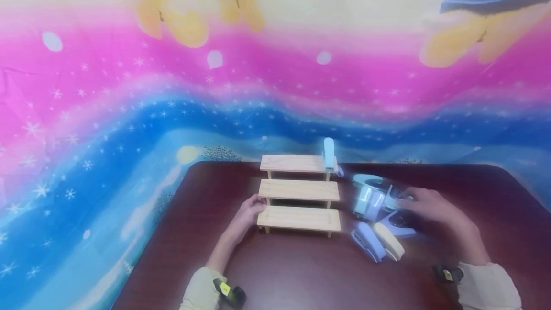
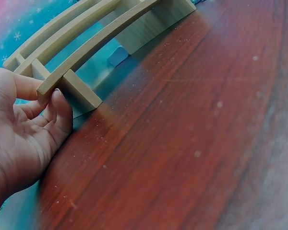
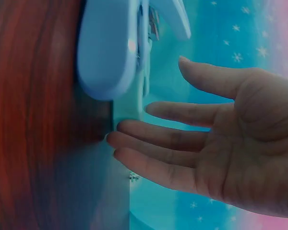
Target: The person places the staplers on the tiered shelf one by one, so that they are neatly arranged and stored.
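Three wooden steps make the shelf (image 1: 299,190) on the surface (image 1: 297,271); my left hand (image 1: 248,213) pinches its left end, probably for steadiness. My right hand (image 1: 427,203) is spread beside grouped desk tools (image 1: 375,204), seemingly placed within reach. One pale-blue stapler (image 1: 329,153) sits top right.

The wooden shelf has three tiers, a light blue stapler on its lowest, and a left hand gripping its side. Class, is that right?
Wrong tier: the head view shows the light blue stapler on the top tier. The wooden shelf has three tiers, and the left hand grips its side.
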The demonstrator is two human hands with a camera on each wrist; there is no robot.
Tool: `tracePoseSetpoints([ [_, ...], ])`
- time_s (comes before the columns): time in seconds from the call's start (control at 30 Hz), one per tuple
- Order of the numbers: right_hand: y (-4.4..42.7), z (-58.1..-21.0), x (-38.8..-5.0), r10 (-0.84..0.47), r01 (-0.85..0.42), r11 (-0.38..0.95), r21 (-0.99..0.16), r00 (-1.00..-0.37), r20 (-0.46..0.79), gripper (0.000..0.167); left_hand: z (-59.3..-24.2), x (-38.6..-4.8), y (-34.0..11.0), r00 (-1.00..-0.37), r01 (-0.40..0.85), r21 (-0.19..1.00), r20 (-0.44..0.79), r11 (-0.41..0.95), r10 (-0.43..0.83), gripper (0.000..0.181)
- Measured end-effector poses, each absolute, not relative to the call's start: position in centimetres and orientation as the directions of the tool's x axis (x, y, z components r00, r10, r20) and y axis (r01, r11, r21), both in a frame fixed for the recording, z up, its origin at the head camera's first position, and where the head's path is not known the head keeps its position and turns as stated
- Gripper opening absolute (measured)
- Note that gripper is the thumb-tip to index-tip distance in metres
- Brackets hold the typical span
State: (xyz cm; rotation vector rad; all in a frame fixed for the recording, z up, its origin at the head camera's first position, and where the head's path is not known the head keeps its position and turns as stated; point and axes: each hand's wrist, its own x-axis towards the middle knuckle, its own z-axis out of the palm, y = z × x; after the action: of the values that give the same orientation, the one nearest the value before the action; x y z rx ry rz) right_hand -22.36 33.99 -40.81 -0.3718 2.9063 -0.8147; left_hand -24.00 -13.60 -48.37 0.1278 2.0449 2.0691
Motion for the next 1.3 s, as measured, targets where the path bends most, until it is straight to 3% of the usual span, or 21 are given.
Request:
tracePoseSetpoints([
  [0.37, 33.6, -41.4, -22.7, -0.267, -0.231, 0.831, -0.507, -0.964, 0.001, 0.035, -48.5, -24.0, -13.5, -0.973, -0.100, 0.995, -0.097, -0.002, 0.209, 0.013],
  [0.63, 33.5, -40.8, -22.7, -0.236, -0.166, 0.857, -0.487, -0.968, -0.086, 0.038, -48.4, -23.9, -13.5, -0.974, -0.103, 0.995, -0.099, -0.007, 0.205, 0.016],
  [0.83, 32.5, -40.6, -22.2, -0.195, -0.107, 0.837, -0.537, -0.975, -0.109, 0.034, -48.3, -23.9, -13.5, -0.974, -0.094, 0.996, -0.093, 0.004, 0.205, 0.014],
  [1.3, 30.5, -41.3, -22.3, -0.145, -0.048, 0.874, -0.484, -0.975, -0.166, 0.047, -48.4, -24.0, -13.5, -0.971, -0.099, 0.995, -0.095, -0.009, 0.221, 0.014],
])
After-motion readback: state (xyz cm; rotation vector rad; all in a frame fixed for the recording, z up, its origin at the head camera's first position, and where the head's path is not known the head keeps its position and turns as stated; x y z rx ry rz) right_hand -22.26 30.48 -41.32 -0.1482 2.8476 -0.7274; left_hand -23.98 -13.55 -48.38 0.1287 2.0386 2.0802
